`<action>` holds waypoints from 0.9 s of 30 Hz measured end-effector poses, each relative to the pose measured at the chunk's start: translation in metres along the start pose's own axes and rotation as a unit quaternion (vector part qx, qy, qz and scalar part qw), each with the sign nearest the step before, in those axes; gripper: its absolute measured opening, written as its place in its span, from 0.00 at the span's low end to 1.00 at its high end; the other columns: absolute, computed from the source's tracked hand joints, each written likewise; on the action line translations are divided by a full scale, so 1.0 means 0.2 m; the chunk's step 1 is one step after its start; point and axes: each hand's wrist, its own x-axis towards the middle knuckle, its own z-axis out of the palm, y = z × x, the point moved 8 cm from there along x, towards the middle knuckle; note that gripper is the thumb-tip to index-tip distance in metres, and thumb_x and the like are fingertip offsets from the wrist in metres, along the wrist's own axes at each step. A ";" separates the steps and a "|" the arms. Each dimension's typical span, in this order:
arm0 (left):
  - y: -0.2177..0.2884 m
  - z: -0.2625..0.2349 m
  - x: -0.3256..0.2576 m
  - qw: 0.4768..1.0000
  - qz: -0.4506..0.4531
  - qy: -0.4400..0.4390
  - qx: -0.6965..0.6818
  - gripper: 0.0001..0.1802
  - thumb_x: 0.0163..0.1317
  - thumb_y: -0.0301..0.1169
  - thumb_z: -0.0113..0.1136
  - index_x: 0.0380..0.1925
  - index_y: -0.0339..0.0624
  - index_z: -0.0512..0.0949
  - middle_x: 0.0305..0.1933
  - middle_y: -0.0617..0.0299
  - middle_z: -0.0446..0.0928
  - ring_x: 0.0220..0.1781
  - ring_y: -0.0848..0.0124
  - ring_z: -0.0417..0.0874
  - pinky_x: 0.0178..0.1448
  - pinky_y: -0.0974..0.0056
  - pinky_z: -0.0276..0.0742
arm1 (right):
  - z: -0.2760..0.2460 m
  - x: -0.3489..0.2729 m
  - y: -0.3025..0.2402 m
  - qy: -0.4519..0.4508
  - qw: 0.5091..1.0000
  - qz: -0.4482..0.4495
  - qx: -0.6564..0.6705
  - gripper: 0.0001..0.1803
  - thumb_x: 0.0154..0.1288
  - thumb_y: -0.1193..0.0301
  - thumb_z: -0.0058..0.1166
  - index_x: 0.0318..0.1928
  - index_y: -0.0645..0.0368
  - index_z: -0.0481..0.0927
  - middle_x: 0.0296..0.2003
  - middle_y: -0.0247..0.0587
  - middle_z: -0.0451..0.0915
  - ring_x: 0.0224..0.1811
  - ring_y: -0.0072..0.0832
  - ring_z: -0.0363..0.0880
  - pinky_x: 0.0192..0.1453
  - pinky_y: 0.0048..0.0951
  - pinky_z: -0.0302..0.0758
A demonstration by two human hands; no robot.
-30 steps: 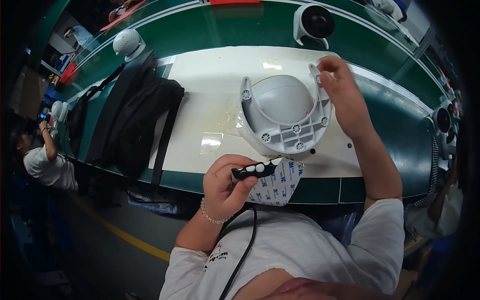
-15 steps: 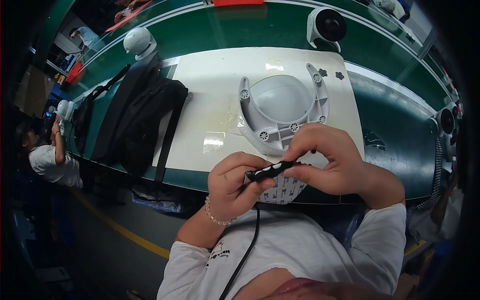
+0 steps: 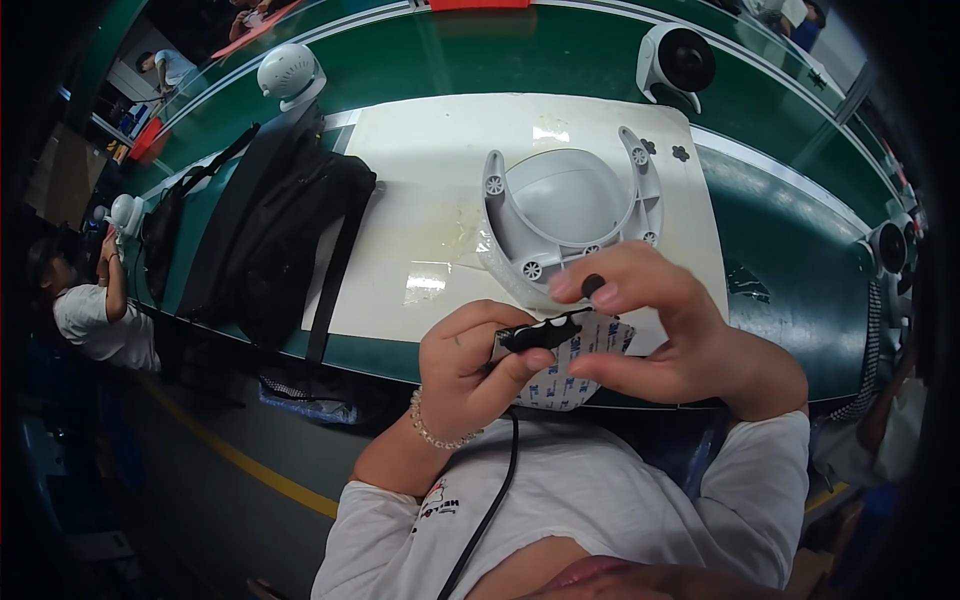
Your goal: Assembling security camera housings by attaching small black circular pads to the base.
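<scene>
Smooth plastic housing (image 3: pixel 568 200); papery sheet (image 3: pixel 560 383); cloth bag (image 3: pixel 285 230)

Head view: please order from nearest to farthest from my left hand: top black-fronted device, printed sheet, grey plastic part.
1. Printed sheet: in the left hand.
2. Grey plastic part: ahead, rightward.
3. Black-fronted device: farther ahead, upper right.

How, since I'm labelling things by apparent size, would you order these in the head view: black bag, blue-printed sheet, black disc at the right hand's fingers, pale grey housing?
1. Black bag
2. Pale grey housing
3. Blue-printed sheet, partly hidden
4. Black disc

Ranked as they look; true sizes may differ.
</scene>
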 end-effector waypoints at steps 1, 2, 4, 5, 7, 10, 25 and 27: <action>0.00 0.01 0.00 1.000 -0.001 -0.008 -0.016 0.09 0.46 0.26 0.66 0.26 0.33 0.76 0.31 0.57 0.76 0.26 0.72 0.76 0.29 0.72 0.70 | 0.01 -0.01 0.01 -0.005 1.000 0.012 -0.015 0.25 0.47 0.82 0.61 0.46 0.55 0.67 0.42 0.43 0.75 0.43 0.36 0.75 0.48 0.35 0.70; 0.00 0.01 -0.01 0.999 -0.002 -0.015 -0.028 0.10 0.45 0.26 0.66 0.27 0.33 0.76 0.31 0.57 0.76 0.26 0.72 0.76 0.29 0.72 0.70 | 0.01 -0.01 0.01 -0.006 1.000 0.012 -0.014 0.25 0.47 0.82 0.61 0.46 0.55 0.67 0.42 0.43 0.75 0.43 0.36 0.75 0.48 0.35 0.70; 0.00 0.01 0.00 0.999 -0.014 -0.017 -0.036 0.10 0.45 0.26 0.66 0.27 0.34 0.76 0.31 0.57 0.77 0.27 0.71 0.76 0.30 0.71 0.70 | 0.03 -0.01 0.01 -0.028 0.999 0.001 -0.033 0.28 0.48 0.84 0.59 0.49 0.55 0.63 0.40 0.44 0.74 0.40 0.33 0.77 0.44 0.30 0.72; -0.01 0.02 0.00 0.998 -0.025 -0.019 -0.045 0.11 0.45 0.25 0.66 0.28 0.34 0.76 0.31 0.57 0.77 0.28 0.70 0.77 0.31 0.71 0.71 | 0.04 -0.02 0.01 -0.028 0.999 0.001 -0.033 0.28 0.48 0.84 0.59 0.49 0.55 0.63 0.40 0.44 0.74 0.40 0.33 0.77 0.44 0.30 0.72; -0.01 0.04 0.00 0.987 -0.082 0.025 -0.139 0.11 0.45 0.25 0.66 0.29 0.34 0.76 0.32 0.57 0.77 0.29 0.70 0.77 0.32 0.71 0.71 | 0.04 -0.02 0.03 -0.002 0.999 0.019 0.037 0.29 0.50 0.85 0.56 0.51 0.57 0.60 0.36 0.44 0.75 0.38 0.28 0.77 0.41 0.25 0.73; -0.02 0.02 0.00 0.984 -0.085 0.039 -0.153 0.11 0.46 0.25 0.65 0.31 0.35 0.76 0.31 0.57 0.77 0.28 0.69 0.77 0.33 0.70 0.71 | 0.05 -0.01 0.08 -0.011 0.990 0.072 0.124 0.30 0.52 0.85 0.55 0.53 0.57 0.57 0.33 0.44 0.75 0.38 0.26 0.77 0.40 0.24 0.73; 0.04 0.01 0.01 1.000 0.014 0.009 -0.014 0.08 0.45 0.20 0.61 0.27 0.36 0.74 0.22 0.58 0.74 0.21 0.67 0.73 0.26 0.68 0.66 | 0.01 -0.01 -0.05 0.045 0.992 -0.091 -0.075 0.25 0.47 0.80 0.60 0.49 0.57 0.69 0.33 0.37 0.77 0.35 0.34 0.76 0.40 0.31 0.69; 0.04 0.01 0.00 1.000 0.018 0.018 -0.007 0.09 0.43 0.18 0.61 0.27 0.35 0.74 0.22 0.58 0.74 0.21 0.67 0.73 0.26 0.68 0.66 | 0.02 -0.01 -0.08 0.031 0.984 -0.136 -0.113 0.25 0.47 0.81 0.59 0.48 0.57 0.70 0.33 0.37 0.77 0.35 0.34 0.76 0.39 0.31 0.68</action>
